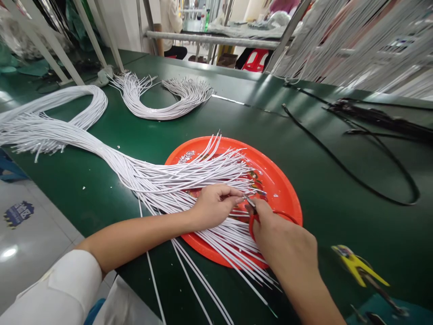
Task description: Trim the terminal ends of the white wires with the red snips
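A large bundle of white cords (152, 176) fans out over a round orange-red tray (287, 189) on the green table. My left hand (214, 205) is above the tray, thumb and fingers pinched on the end of one white cord. My right hand (284, 239) grips red-handled scissors (252, 225), and their metal blades meet the cord end at my left fingertips. Whether the blades are apart is too small to tell. Small silvery scraps (186, 156) lie in the tray's far left part.
Two more white cord bundles, one curved (162, 110) and one looped (98, 101), lie at the back left. A black cable (341, 164) curls on the right, near yellow-handled pliers (358, 266). Metal rails (216, 39) and hanging cords stand behind; a person (171, 27) sits beyond.
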Demonstrator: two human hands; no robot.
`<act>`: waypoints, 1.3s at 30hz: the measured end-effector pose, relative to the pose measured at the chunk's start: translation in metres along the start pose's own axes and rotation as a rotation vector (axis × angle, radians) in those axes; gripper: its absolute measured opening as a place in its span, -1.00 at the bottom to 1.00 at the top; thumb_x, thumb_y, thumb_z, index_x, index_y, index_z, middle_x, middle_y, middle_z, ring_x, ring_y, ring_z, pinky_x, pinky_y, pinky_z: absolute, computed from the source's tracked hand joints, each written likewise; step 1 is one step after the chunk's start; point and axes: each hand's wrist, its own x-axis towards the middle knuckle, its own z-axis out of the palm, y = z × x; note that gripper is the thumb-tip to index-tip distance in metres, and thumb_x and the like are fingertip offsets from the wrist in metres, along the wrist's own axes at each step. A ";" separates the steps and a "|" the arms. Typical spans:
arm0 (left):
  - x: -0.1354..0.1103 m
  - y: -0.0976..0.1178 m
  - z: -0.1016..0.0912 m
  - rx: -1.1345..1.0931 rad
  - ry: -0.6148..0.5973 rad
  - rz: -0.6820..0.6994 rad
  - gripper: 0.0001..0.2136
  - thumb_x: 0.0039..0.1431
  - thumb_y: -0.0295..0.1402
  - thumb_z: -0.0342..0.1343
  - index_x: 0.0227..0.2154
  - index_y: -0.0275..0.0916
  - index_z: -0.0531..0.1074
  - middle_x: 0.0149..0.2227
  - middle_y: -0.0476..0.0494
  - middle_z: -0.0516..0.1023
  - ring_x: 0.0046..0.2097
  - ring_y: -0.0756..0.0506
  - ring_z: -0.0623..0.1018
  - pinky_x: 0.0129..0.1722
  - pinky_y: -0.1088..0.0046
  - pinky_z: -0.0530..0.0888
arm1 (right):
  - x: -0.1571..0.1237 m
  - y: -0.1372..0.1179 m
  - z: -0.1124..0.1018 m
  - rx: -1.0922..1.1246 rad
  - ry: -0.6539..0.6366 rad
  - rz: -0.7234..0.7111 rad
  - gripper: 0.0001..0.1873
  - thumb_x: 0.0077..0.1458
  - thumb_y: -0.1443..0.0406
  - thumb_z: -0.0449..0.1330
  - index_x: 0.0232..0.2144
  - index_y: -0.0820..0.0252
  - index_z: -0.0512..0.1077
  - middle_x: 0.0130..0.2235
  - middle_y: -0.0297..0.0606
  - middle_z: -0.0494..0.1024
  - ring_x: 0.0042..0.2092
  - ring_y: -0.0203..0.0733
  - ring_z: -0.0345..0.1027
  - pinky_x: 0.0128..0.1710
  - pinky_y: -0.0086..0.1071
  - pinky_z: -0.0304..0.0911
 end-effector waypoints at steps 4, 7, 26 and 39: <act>-0.001 -0.001 0.001 0.015 0.012 0.038 -0.87 0.04 -0.43 0.09 -0.38 -0.32 0.52 -0.33 -0.14 0.56 -0.28 -0.03 0.50 -0.24 0.46 0.42 | 0.002 0.004 0.005 0.158 -0.008 0.047 -0.69 0.06 0.30 0.08 -0.14 0.17 0.46 -0.72 -0.34 0.33 -0.69 -0.30 0.13 -0.63 -0.46 -0.22; -0.003 -0.001 0.001 0.049 0.036 0.089 -0.85 0.07 -0.41 0.07 -0.33 -0.31 0.51 -0.33 -0.14 0.55 -0.28 -0.03 0.49 -0.26 0.47 0.42 | 0.007 0.013 0.004 0.499 -0.014 0.231 -0.67 0.03 0.14 0.11 -0.18 0.13 0.45 -0.65 -0.35 0.39 -0.67 -0.29 0.17 -0.62 -0.44 -0.01; -0.009 -0.004 0.000 0.603 -0.221 0.329 -0.78 0.18 -0.40 -0.06 -0.25 -0.26 0.49 -0.30 -0.11 0.56 -0.24 -0.04 0.50 -0.22 0.48 0.39 | 0.020 0.022 0.023 1.435 0.260 0.744 -0.70 -0.17 0.20 0.27 -0.34 0.18 0.35 -0.58 -0.44 0.39 -0.46 -0.21 0.38 -0.40 -0.31 0.27; -0.007 -0.006 -0.002 1.037 -0.221 0.323 -0.78 0.21 -0.39 -0.10 -0.25 -0.26 0.45 -0.25 -0.16 0.49 -0.18 -0.09 0.47 -0.18 0.40 0.39 | 0.022 0.025 0.030 1.516 0.211 0.733 -0.70 -0.14 0.17 0.24 -0.34 0.20 0.35 -0.54 -0.40 0.42 -0.54 -0.35 0.28 -0.50 -0.44 0.23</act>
